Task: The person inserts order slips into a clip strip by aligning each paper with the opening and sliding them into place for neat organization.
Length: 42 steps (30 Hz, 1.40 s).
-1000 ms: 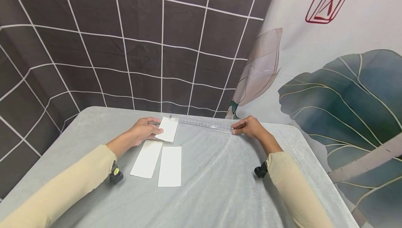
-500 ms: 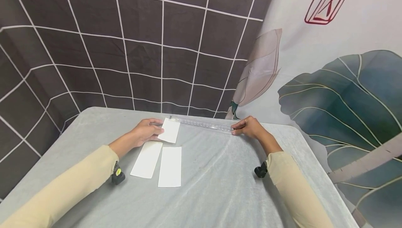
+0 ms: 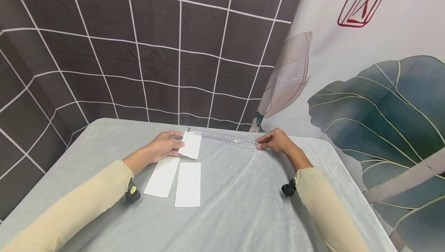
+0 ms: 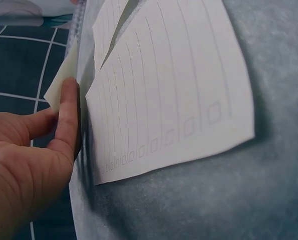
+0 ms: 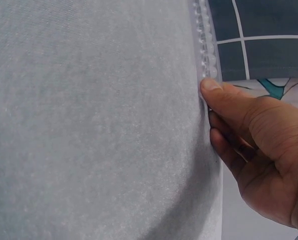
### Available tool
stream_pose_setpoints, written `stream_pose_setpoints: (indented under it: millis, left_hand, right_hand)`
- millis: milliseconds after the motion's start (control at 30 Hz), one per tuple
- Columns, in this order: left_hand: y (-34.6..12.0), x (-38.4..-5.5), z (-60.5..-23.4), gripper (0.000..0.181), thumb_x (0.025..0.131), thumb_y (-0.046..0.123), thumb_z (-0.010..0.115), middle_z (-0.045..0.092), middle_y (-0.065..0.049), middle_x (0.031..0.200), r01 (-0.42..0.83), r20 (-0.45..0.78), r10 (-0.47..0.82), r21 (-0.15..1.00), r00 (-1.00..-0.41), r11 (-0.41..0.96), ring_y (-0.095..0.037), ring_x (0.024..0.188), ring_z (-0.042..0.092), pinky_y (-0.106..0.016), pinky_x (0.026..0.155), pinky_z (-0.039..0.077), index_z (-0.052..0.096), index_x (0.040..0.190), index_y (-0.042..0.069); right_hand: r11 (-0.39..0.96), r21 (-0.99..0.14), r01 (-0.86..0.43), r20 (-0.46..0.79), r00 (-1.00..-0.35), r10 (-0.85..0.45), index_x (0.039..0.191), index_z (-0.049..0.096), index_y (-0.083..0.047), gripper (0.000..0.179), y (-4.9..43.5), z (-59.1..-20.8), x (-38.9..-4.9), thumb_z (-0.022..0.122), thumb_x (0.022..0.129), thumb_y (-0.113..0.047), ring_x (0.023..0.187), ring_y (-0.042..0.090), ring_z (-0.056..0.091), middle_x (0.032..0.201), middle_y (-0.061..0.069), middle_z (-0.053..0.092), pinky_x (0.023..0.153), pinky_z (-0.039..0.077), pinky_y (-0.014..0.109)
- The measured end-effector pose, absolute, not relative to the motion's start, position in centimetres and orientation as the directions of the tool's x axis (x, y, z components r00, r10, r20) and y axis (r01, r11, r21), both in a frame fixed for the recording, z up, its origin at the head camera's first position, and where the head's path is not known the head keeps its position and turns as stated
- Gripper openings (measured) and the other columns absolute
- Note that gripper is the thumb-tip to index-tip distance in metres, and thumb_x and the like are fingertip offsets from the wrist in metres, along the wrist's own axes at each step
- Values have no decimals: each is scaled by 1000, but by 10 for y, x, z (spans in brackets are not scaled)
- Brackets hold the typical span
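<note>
In the head view my left hand [image 3: 163,146] pinches a small white paper sheet [image 3: 191,146] by its left edge, thumb in front and fingers behind. The held paper [image 4: 63,75] is tilted up and seen nearly edge-on in the left wrist view. Its right part overlaps the left end of a long clear plastic strip [image 3: 222,137] with a row of rounded bumps. My right hand [image 3: 274,140] pinches that strip's right end between thumb and fingers. In the right wrist view the strip [image 5: 205,40] runs upward from my thumb.
Two more white sheets, a left one [image 3: 162,176] and a right one [image 3: 188,184], lie on the grey cloth-covered table [image 3: 243,205] in front of the left hand. Printed lines and small boxes mark a lined sheet [image 4: 164,90]. A dark gridded curtain [image 3: 156,63] hangs behind.
My left hand has shifted slightly to the right with the small sheet, which overlaps the strip's left end. My right hand and the strip have stayed in place.
</note>
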<state>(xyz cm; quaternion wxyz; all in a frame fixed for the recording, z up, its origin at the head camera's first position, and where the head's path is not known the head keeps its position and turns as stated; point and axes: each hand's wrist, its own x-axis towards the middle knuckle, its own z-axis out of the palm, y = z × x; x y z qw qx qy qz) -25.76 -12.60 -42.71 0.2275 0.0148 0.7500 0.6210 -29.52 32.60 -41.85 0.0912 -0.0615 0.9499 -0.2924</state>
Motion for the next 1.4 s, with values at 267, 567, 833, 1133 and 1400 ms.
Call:
stream_pose_setpoints:
  millis: [267,567,833,1133,1400]
  left_hand:
    - [-124,-260,-430,65,112,1,54,50,-36,164,-263,-320,310,941,-895,213,-51,153,57,-40,116,65,31,172,-7]
    - [-116,-262,-431,65,113,1,54,49,-37,164,-268,-318,317,944,-894,191,-50,151,59,-41,115,65,31,172,-8]
    - [-109,-264,-433,61,114,0,51,51,-38,160,-270,-315,322,946,-893,177,-50,146,63,-40,111,68,32,171,-10]
    - [-107,-266,-432,61,116,4,48,47,-35,165,-282,-328,336,942,-883,181,-50,154,56,-41,117,65,29,173,-8]
    - [-104,-268,-434,61,116,4,48,44,-35,168,-274,-322,343,944,-882,183,-51,156,54,-47,123,60,29,173,-8]
  right_hand:
    - [821,-566,-69,-139,-974,-177,118,89,-9,27,326,-419,-297,95,93,-17,130,38,77,118,12,87,116,62,56]
    - [822,-564,-76,-139,-973,-186,119,89,-9,28,327,-419,-295,95,93,-19,133,40,75,119,12,87,117,61,58]
    - [825,-560,-77,-138,-973,-184,119,89,-9,28,326,-420,-295,95,94,-18,132,39,76,118,12,87,116,61,57]
    - [822,-564,-77,-138,-973,-186,119,89,-8,28,327,-418,-295,95,93,-17,130,38,77,117,12,87,116,62,57]
    - [824,-561,-74,-142,-972,-184,119,89,-8,28,327,-419,-295,95,94,-17,130,39,77,117,12,87,115,62,57]
